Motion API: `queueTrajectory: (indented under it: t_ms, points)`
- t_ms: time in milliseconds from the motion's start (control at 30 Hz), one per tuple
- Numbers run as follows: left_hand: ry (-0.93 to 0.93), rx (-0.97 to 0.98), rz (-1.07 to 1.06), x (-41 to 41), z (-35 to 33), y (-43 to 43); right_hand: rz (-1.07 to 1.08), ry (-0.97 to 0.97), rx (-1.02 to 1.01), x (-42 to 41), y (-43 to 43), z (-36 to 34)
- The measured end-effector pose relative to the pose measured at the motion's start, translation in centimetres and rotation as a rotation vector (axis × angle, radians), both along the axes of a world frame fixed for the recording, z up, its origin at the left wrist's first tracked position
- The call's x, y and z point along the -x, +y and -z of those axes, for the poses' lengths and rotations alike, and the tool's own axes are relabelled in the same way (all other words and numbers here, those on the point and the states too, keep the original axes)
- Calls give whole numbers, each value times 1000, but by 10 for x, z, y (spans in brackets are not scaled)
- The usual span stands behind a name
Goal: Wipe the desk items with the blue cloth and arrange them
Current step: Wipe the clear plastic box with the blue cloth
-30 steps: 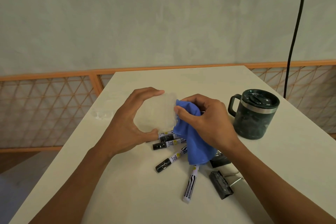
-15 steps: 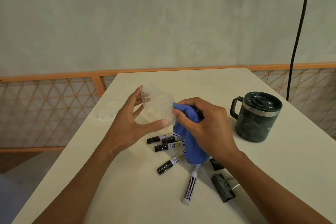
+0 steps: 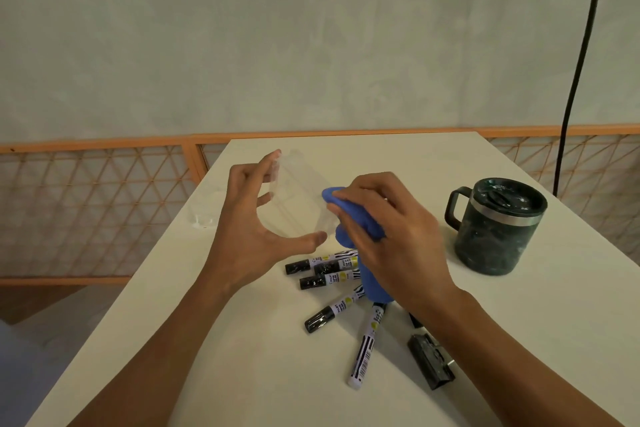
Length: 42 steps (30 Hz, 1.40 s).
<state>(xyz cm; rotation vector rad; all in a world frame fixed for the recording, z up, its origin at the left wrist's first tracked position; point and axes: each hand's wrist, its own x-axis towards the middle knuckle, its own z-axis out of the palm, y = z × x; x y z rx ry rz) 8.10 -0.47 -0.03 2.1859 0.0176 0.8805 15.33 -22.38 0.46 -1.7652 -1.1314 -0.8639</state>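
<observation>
Head view: the left hand [image 3: 256, 229] is raised over the desk [image 3: 221, 367], thumb and fingers curved round a clear plastic container [image 3: 299, 199] and holding it off the surface. The right hand [image 3: 391, 232] grips the bunched blue cloth [image 3: 372, 282], fingers curled into it, and presses the upper fold against the container's right side. The cloth's tail hangs down and covers the inner ends of the markers [image 3: 325, 265] lying below. Five markers are visible, three side by side and two fanned out nearer the person, all flat on the desk. A black binder clip [image 3: 431, 360] lies just beside the nearest marker. A second dark item close by is largely hidden under the right forearm and cannot be identified. A dark lidded mug [image 3: 498, 229] stands upright to the right, apart from the hands, handle towards them. A faint clear object [image 3: 202, 218] sits near the desk's left edge. An orange lattice railing [image 3: 97, 204] and a black cable [image 3: 581, 62] stand behind.
</observation>
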Motion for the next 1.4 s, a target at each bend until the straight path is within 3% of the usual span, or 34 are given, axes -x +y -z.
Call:
queueTrajectory:
  t_ms: [133,467,867,1233,1400]
  points:
    - [-37,-54,-37,3,-1,6,-2,-3,208,-1,0,-2]
    - [-27,-196,-67,2,0,7,153,-78,443,0,-5,-12]
    - [-107,-288,-70,5,-5,7,108,71,131,-8,0,-10]
    - [-132,-306,-90,5,-3,3,52,313,150,-2,1,-10]
    - [-143,-313,-90,3,-5,3,103,317,151,0,2,-8]
